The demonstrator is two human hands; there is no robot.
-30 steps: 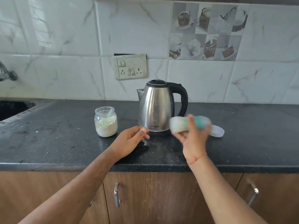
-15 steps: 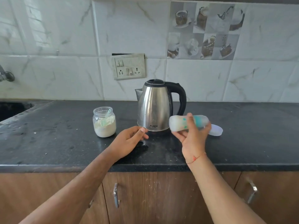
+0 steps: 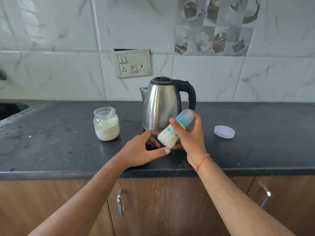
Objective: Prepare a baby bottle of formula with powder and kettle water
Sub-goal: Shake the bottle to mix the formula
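The right hand (image 3: 190, 135) grips the baby bottle (image 3: 173, 130) around its upper body, thumb across the front, fingers curled behind. The bottle is tilted — capped teal end up and to the right, milky base down and to the left — and is held above the black counter (image 3: 51, 142), directly in front of the steel kettle (image 3: 160, 106). The left hand (image 3: 141, 150) is loosely curved at the bottle's base, thumb tip just under it; whether it actually touches cannot be determined.

The powder jar (image 3: 106, 124) stands lidless to the left of the kettle, apart from it. The round lid (image 3: 224, 131) lies flat to the right, well clear of both hands. Bare counter extends left toward the sink edge (image 3: 12, 109) and right of the lid. The counter's front edge runs below both wrists.

Compared with half a second ago, the bottle has swung from nearly horizontal to steeply tilted, and the left hand — then resting apart on the counter — has moved in to meet its base.
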